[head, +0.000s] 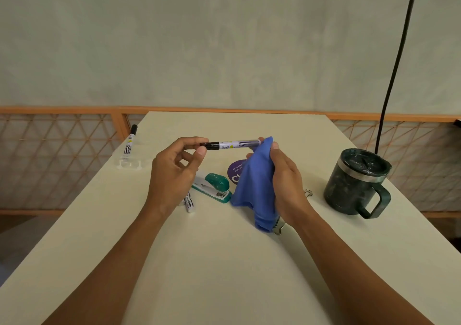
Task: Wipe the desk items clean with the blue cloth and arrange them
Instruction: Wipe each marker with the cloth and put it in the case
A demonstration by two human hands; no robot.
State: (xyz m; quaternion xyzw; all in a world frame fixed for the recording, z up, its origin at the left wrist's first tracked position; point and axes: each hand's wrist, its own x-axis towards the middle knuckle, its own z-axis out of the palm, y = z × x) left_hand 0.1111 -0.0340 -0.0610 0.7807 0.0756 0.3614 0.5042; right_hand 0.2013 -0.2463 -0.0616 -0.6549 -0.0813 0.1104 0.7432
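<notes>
A marker pen [230,145] is held level above the desk [224,262]: its black cap end is pinched by the left hand [174,167], and its other end is wrapped in the blue cloth [254,187], which is gripped by the right hand [284,175] (the rest of the cloth hangs down). Under the hands, a green stapler [214,186], a purple sticker [235,171] and a second marker [188,201] are laid on the desk. A third marker [129,142] is set by the far left edge, and a dark mug [354,182] is stood at the right.
</notes>
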